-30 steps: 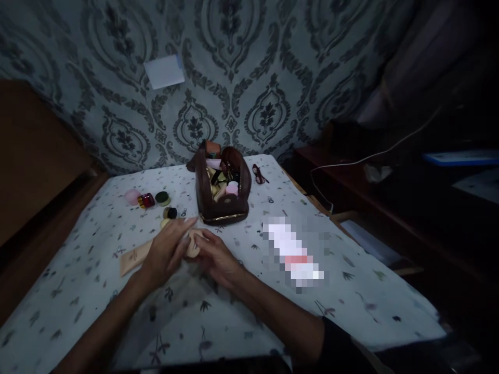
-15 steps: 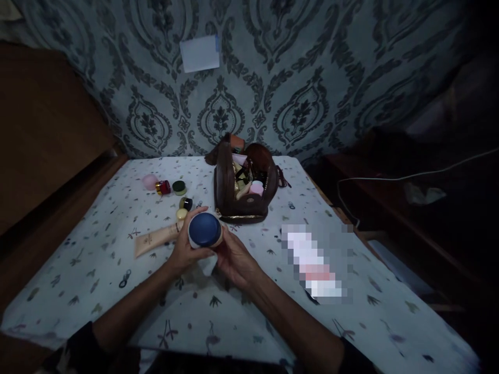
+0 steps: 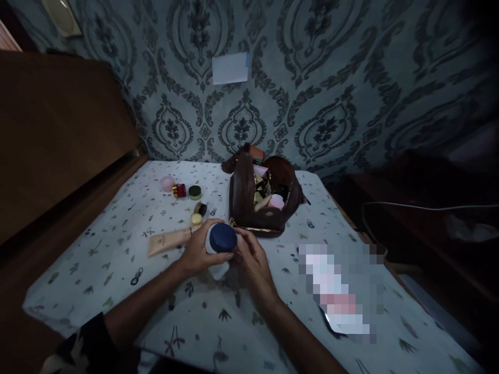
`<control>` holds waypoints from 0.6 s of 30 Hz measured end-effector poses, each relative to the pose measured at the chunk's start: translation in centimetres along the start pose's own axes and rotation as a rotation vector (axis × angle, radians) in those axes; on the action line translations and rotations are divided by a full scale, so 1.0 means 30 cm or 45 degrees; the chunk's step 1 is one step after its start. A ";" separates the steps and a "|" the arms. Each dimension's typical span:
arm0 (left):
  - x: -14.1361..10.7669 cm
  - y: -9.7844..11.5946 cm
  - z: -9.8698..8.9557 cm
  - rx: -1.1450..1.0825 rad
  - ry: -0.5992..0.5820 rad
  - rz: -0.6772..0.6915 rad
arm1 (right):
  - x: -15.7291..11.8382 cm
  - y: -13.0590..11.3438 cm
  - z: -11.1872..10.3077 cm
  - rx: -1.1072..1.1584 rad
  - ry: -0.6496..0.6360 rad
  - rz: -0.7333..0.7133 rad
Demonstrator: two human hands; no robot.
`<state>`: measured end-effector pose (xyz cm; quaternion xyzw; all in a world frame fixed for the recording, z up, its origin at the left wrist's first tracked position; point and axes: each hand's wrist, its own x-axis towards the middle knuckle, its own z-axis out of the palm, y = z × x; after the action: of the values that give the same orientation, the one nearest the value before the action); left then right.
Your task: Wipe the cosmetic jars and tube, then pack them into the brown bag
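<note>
Our hands hide the lower part of the blue-lidded jar (image 3: 223, 238), and a blurred object (image 3: 331, 283) at four o'clock from it is unreadable to us. Our left hand's (image 3: 197, 254) fingers clamp the jar from nine o'clock; our right hand's (image 3: 253, 259) meet it at three, how firmly we cannot tell. The brown bag (image 3: 253, 221) stands near at one o'clock; bare, cloth-covered worktop (image 3: 218, 324) opens at six.

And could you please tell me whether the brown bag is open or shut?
The brown bag is open: its zipper edges stand well apart, and a pink container shows inside.
</note>
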<state>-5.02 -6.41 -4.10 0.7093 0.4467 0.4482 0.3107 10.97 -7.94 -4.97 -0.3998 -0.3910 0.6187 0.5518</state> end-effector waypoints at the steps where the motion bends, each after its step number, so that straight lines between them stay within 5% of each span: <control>1: -0.001 0.001 -0.004 0.039 -0.022 0.014 | 0.000 -0.007 -0.001 -0.039 -0.019 -0.026; 8: -0.004 0.013 -0.022 0.176 -0.126 0.161 | -0.013 -0.016 0.013 -0.091 -0.163 0.045; 18: 0.006 0.037 -0.023 -0.037 0.041 -0.035 | -0.031 -0.011 0.024 -0.123 -0.187 -0.024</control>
<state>-5.21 -6.68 -2.83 0.6912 0.4549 0.4616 0.3199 10.48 -8.87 -4.34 -0.3757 -0.4635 0.6216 0.5075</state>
